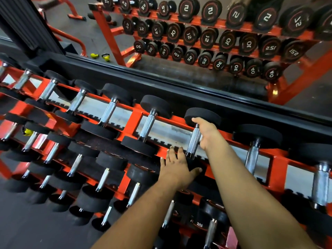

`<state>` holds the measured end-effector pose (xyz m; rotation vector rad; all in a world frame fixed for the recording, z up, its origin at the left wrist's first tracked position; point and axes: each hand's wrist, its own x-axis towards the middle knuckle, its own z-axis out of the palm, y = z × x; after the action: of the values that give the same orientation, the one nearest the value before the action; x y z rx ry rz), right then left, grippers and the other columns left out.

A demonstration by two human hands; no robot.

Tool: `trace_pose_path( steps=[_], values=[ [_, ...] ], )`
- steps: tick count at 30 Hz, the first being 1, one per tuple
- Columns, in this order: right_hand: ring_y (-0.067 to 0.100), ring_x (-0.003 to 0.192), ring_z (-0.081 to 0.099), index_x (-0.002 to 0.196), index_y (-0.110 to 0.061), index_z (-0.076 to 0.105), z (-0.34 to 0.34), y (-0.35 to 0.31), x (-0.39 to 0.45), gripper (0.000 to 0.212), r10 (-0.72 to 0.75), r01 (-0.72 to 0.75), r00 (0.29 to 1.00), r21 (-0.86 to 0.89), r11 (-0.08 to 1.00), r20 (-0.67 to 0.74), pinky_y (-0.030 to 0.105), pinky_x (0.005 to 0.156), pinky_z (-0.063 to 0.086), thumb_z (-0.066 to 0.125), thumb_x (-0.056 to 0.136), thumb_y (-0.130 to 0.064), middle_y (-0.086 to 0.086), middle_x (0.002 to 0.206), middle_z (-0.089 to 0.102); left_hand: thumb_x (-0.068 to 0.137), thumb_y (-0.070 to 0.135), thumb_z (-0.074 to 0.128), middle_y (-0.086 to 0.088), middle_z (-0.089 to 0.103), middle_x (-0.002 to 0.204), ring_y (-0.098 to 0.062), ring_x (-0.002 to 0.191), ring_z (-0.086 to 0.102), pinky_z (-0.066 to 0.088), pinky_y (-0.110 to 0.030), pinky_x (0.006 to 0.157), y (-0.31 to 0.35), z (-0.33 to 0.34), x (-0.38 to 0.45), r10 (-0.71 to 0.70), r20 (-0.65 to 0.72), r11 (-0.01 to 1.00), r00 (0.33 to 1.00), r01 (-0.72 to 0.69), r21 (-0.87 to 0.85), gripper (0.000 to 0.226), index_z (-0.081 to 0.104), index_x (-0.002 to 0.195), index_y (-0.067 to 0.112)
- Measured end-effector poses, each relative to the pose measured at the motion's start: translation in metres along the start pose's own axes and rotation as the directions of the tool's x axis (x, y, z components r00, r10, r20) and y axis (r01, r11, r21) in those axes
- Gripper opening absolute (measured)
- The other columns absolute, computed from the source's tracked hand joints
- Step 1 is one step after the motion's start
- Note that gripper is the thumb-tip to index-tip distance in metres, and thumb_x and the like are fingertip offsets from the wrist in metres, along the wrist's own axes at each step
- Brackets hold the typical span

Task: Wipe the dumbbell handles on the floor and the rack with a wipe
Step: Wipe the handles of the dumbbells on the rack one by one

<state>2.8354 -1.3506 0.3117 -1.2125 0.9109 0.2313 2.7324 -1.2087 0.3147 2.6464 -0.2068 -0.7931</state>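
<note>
Here the right hand (206,133) lies against the far side of a knurled dumbbell handle (194,141) on the top tier of the orange rack (133,121), its fingers reaching up to the black head beyond; whether they wrap the handle or merely press on it cannot be told, since they are turned away from view. The left hand (177,167), nearer and lower, rests flat with straight, spread fingers on the near head of that same dumbbell, holding nothing. No wipe shows in either hand; it may sit under the right palm, but that is hidden. The likely trouble from here, as I judge it, is the dumbbell rolling or tipping off its toothed cradle if the right hand pushes sideways while the left only steadies it lightly, and fingers could be caught between head and rail. Other dumbbells lie to the left of the left hand and below both forearms, several blurred. Beyond the hands a mirror (197,42) repeats the racks, and the floor dumbbells are not to be seen.
</note>
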Motion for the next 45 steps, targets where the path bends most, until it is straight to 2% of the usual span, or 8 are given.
trace_pose_path(
  steps=[3,8,14,19,24,29,34,45],
  values=[
    [0.027,0.09,0.066,0.104,-0.007,0.068,-0.004,-0.003,0.0,0.038,0.035,-0.034,0.997,-0.024,0.999,0.069,0.042,0.085,0.056,0.08,0.078,-0.033,0.013,0.1,0.068,0.091,0.075,0.047,-0.018,-0.011,0.169,-0.031,0.157,-0.01,-0.003,-0.052,0.126,0.0,-0.002,-0.001,-0.007,0.009,1.0,1.0,0.007,0.007,0.107,-0.008,0.162,0.017],
    [0.032,0.117,0.06,0.127,-0.012,0.061,-0.008,0.004,-0.007,0.084,-0.019,0.018,0.996,0.021,1.0,0.088,0.052,0.104,0.048,0.086,0.052,-0.043,0.013,0.125,0.061,0.091,0.074,0.047,-0.017,-0.012,0.169,-0.031,0.156,-0.011,-0.003,-0.053,0.125,-0.002,-0.001,0.0,0.001,0.011,1.0,1.0,-0.001,0.007,0.107,-0.009,0.162,0.016],
    [0.027,0.095,0.066,0.098,-0.008,0.068,-0.007,0.004,0.001,0.038,0.019,-0.015,0.995,-0.045,0.999,0.098,0.046,0.103,0.05,0.08,0.077,-0.037,0.01,0.095,0.067,0.091,0.074,0.048,-0.017,-0.013,0.169,-0.031,0.157,-0.009,-0.003,-0.052,0.126,0.001,-0.002,-0.001,-0.008,0.016,1.0,1.0,0.008,0.006,0.107,-0.008,0.162,0.017],
    [0.032,0.112,0.061,0.124,-0.014,0.063,-0.006,0.005,-0.007,0.085,-0.025,0.026,0.998,-0.014,1.0,0.053,0.049,0.101,0.05,0.086,0.05,-0.049,0.012,0.121,0.064,0.092,0.074,0.046,-0.017,-0.013,0.169,-0.03,0.157,-0.011,-0.003,-0.052,0.126,-0.001,0.0,0.0,0.0,0.016,1.0,1.0,0.0,0.015,0.107,-0.008,0.162,0.016],
    [0.029,0.104,0.065,0.118,-0.006,0.065,-0.003,0.006,-0.004,0.061,0.032,-0.032,0.997,-0.011,0.999,0.066,0.04,0.088,0.054,0.081,0.072,-0.043,0.014,0.12,0.067,0.09,0.075,0.047,-0.017,-0.013,0.169,-0.031,0.157,-0.009,-0.004,-0.052,0.126,0.001,-0.001,0.0,-0.016,0.016,1.0,1.0,0.015,0.01,0.107,-0.009,0.162,0.018],
    [0.03,0.117,0.059,0.129,-0.017,0.062,-0.007,0.012,-0.003,0.092,-0.024,0.024,0.998,0.003,1.0,0.051,0.05,0.106,0.046,0.084,0.048,-0.055,0.01,0.128,0.062,0.091,0.075,0.048,-0.018,-0.012,0.169,-0.031,0.157,-0.009,-0.003,-0.052,0.125,-0.001,0.0,0.001,-0.007,0.009,1.0,1.0,0.007,0.012,0.107,-0.008,0.162,0.016],
    [0.035,0.108,0.066,0.118,-0.006,0.067,-0.003,0.015,-0.013,0.052,0.034,-0.036,0.996,0.029,0.999,0.083,0.048,0.1,0.052,0.079,0.08,-0.04,0.019,0.117,0.069,0.09,0.075,0.047,-0.018,-0.011,0.169,-0.031,0.157,-0.008,-0.002,-0.053,0.126,0.0,0.0,0.0,-0.009,0.003,1.0,1.0,0.009,0.009,0.108,-0.007,0.162,0.016],
    [0.031,0.1,0.067,0.115,-0.01,0.067,-0.011,0.031,-0.019,0.047,0.074,-0.075,0.983,0.001,0.997,0.169,0.044,0.09,0.055,0.077,0.082,-0.042,0.018,0.117,0.069,0.09,0.076,0.048,-0.018,-0.01,0.169,-0.032,0.157,-0.008,-0.002,-0.053,0.126,-0.002,0.002,0.001,-0.002,0.001,1.0,1.0,0.002,0.004,0.108,-0.006,0.162,0.016]
  ],
)
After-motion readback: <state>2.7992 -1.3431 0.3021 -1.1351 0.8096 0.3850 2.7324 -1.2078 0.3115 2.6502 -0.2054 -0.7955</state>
